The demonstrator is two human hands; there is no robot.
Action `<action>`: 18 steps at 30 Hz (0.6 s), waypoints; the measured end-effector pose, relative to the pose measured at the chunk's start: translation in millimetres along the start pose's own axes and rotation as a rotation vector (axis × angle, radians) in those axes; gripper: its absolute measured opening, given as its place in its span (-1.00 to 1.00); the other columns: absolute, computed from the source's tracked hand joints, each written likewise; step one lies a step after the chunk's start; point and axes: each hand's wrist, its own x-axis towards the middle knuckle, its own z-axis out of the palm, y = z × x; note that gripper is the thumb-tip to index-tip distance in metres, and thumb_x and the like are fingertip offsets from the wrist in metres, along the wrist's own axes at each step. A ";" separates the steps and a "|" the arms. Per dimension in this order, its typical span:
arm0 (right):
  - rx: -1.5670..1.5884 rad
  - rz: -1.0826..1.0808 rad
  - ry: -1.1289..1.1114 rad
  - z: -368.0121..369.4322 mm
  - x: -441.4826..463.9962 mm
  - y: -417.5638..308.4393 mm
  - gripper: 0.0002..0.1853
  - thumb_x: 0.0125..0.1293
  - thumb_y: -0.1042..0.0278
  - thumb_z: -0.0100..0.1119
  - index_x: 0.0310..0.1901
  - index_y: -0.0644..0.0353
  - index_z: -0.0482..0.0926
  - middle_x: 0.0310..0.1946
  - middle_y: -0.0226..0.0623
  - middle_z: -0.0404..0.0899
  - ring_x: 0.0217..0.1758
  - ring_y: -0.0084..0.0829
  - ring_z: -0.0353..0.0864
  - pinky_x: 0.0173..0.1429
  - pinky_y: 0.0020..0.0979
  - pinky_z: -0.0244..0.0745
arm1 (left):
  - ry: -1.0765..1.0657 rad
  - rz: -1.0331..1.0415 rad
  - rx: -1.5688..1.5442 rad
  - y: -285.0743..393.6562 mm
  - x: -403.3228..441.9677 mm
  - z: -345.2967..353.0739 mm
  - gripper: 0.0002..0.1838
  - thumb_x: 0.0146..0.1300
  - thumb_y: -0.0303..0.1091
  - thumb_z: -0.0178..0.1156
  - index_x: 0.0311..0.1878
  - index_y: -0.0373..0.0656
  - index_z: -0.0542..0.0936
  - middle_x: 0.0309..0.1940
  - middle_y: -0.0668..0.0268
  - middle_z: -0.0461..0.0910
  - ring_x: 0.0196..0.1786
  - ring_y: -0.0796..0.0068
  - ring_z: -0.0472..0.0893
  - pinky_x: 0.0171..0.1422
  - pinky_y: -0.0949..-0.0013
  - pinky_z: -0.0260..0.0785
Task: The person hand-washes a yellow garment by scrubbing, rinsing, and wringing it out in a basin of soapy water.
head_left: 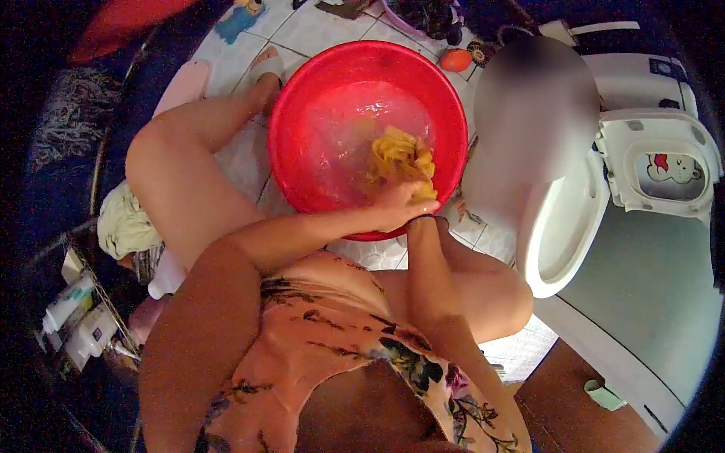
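A wet yellow cloth (400, 155) lies bunched in the right part of a large red basin (283, 151), partly over cloudy water. My left hand (394, 208) is closed on the near end of the cloth, close to the basin's front rim. Right beside it, my right hand (424, 207), with a dark band at the wrist, is pressed against the same end. Its fingers are mostly hidden, but a bit of yellow shows between the two hands. The basin stands on the tiled floor between my bent legs.
A white toilet (563, 234) with a raised lid stands at the right, behind a blurred patch. Pale bundled fabric (124, 220) and several bottles (91, 336) are on the left. An orange round object (455, 60) lies beyond the basin on white tiles (291, 34).
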 end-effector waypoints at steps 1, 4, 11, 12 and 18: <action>-0.198 -0.122 0.029 -6.5 5.9 14.6 -0.34 0.16 -0.25 -0.16 0.14 0.10 0.23 0.12 -0.24 0.26 0.17 -0.26 0.25 0.19 -0.20 0.23 | -0.040 0.055 0.129 5.2 -0.5 -0.7 -0.62 0.10 -0.04 0.08 -0.15 -0.14 0.51 -0.25 0.10 0.53 -0.17 0.24 0.53 -0.08 0.28 0.36; -0.274 -0.227 0.098 -0.7 2.1 13.1 -0.37 0.16 -0.24 -0.15 0.10 0.09 0.28 0.08 -0.27 0.31 0.13 -0.29 0.29 0.19 -0.24 0.24 | 0.016 -0.212 -0.108 0.8 29.7 -33.7 -0.62 0.13 -0.05 0.06 -0.17 -0.16 0.53 -0.26 0.04 0.53 -0.18 0.20 0.53 -0.10 0.26 0.35; 0.632 -0.073 -0.415 -2.2 -15.6 -25.1 -0.56 0.29 0.03 -0.26 0.07 0.11 0.31 -0.01 -0.29 0.39 0.02 -0.32 0.40 0.09 -0.29 0.34 | -0.038 0.195 0.017 22.8 3.0 -9.1 -0.72 0.09 -0.16 0.08 -0.32 -0.20 0.55 -0.36 0.14 0.55 -0.24 0.29 0.54 -0.13 0.24 0.34; 0.613 -0.056 -0.269 3.1 -24.0 -33.1 -0.58 0.28 0.06 -0.25 0.06 0.12 0.32 -0.02 -0.29 0.40 0.01 -0.32 0.41 0.09 -0.29 0.33 | -0.030 0.198 0.070 29.4 -6.2 -2.3 -0.73 0.10 -0.18 0.07 -0.31 -0.19 0.55 -0.35 0.14 0.55 -0.24 0.28 0.54 -0.12 0.24 0.34; 0.565 0.030 0.195 37.4 -44.3 -75.9 -0.63 0.22 0.22 -0.18 0.02 0.17 0.36 -0.09 -0.30 0.44 -0.04 -0.32 0.44 0.08 -0.35 0.33 | 0.070 -0.084 -0.029 -24.5 42.8 -42.0 -0.65 0.14 -0.08 0.04 -0.21 -0.16 0.55 -0.23 0.10 0.54 -0.11 0.13 0.50 -0.02 0.15 0.30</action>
